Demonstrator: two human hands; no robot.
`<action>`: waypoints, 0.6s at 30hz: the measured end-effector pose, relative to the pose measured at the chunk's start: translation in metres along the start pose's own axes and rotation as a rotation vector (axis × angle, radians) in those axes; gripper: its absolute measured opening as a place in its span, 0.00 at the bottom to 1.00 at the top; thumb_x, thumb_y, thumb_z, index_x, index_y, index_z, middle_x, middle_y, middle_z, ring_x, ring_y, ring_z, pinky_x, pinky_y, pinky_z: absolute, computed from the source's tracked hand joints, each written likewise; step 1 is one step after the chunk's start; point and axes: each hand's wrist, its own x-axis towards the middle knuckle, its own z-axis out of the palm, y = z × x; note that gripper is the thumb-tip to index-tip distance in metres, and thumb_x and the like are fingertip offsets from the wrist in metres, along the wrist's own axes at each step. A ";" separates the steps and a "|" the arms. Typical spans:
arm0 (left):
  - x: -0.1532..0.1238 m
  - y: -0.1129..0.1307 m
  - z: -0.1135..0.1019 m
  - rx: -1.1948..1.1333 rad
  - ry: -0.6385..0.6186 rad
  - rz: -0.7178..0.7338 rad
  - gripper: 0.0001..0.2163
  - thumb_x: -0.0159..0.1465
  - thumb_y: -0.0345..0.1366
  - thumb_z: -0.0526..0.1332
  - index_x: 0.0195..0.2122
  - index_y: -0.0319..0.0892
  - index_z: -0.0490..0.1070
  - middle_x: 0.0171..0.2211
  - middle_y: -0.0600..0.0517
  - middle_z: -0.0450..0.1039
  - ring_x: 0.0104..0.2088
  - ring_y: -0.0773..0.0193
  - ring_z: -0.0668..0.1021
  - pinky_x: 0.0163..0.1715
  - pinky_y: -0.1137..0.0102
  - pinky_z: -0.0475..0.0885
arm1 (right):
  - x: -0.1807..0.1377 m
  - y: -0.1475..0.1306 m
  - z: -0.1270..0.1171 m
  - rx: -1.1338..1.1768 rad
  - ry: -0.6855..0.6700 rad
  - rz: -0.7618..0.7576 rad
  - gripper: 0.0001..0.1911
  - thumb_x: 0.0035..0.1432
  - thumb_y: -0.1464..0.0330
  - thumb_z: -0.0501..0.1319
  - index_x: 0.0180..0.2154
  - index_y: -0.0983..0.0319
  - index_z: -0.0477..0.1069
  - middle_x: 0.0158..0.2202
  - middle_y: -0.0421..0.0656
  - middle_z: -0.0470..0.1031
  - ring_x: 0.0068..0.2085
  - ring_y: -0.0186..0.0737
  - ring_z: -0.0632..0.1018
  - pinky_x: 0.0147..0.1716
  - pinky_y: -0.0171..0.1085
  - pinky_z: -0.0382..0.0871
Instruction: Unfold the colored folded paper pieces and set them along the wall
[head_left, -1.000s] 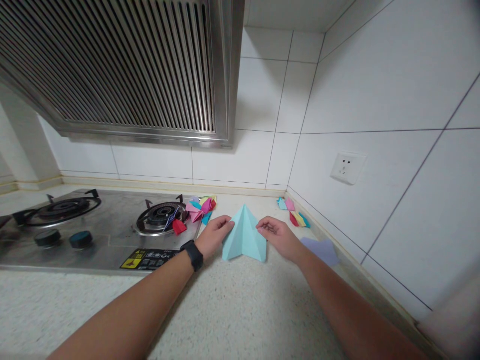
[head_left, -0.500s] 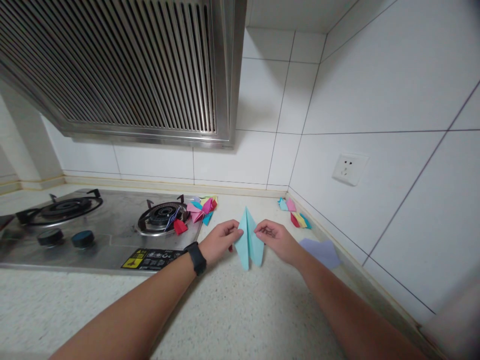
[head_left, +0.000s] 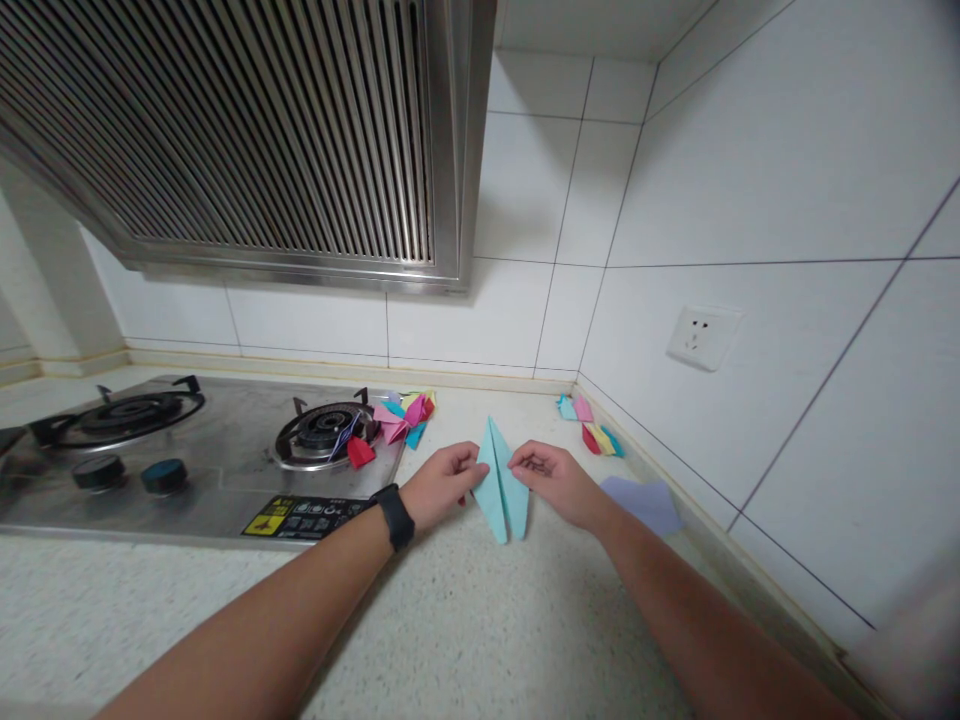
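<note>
A light blue folded paper (head_left: 501,485), narrow and pointed like a kite, lies on the speckled countertop (head_left: 465,620). My left hand (head_left: 441,484) pinches its left edge, and a black watch sits on that wrist. My right hand (head_left: 553,478) pinches the right edge. Both hands press the folded flaps toward the middle crease.
A steel gas hob (head_left: 187,460) with two burners lies to the left under a range hood (head_left: 247,140). Several coloured folded papers (head_left: 397,420) sit by the right burner; more papers (head_left: 589,425) lie near the wall corner. A lilac sheet (head_left: 643,500) lies right; a wall socket (head_left: 701,335) above.
The wide blue paper has been folded inward from both sides into a narrow pointed shape. My hands have moved closer together at its centre.
</note>
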 end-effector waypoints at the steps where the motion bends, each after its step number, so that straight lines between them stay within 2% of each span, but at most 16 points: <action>1: 0.000 0.000 -0.001 0.003 0.013 -0.002 0.15 0.61 0.48 0.59 0.35 0.40 0.68 0.23 0.57 0.59 0.20 0.71 0.64 0.19 0.77 0.63 | 0.000 0.000 -0.001 -0.006 0.009 -0.004 0.07 0.57 0.65 0.61 0.36 0.61 0.71 0.31 0.40 0.71 0.34 0.35 0.72 0.36 0.36 0.64; 5: 0.001 0.000 -0.005 0.015 0.082 -0.002 0.15 0.61 0.48 0.58 0.32 0.39 0.68 0.21 0.58 0.56 0.20 0.71 0.64 0.18 0.77 0.62 | 0.001 0.002 -0.006 -0.050 0.081 -0.031 0.07 0.57 0.64 0.61 0.36 0.61 0.71 0.31 0.40 0.71 0.33 0.36 0.71 0.35 0.36 0.64; 12: 0.006 -0.003 -0.014 0.000 0.231 0.028 0.16 0.59 0.48 0.60 0.28 0.38 0.67 0.21 0.57 0.60 0.22 0.71 0.64 0.22 0.76 0.57 | 0.004 0.011 -0.014 -0.085 0.172 -0.042 0.09 0.55 0.62 0.61 0.35 0.61 0.72 0.28 0.40 0.70 0.31 0.36 0.70 0.31 0.36 0.63; 18: 0.007 -0.003 -0.017 0.003 0.249 0.050 0.15 0.60 0.46 0.60 0.28 0.38 0.67 0.23 0.56 0.62 0.25 0.69 0.65 0.25 0.74 0.57 | 0.004 0.009 -0.016 -0.078 0.193 -0.042 0.09 0.55 0.63 0.61 0.35 0.61 0.72 0.29 0.40 0.71 0.31 0.35 0.70 0.32 0.36 0.62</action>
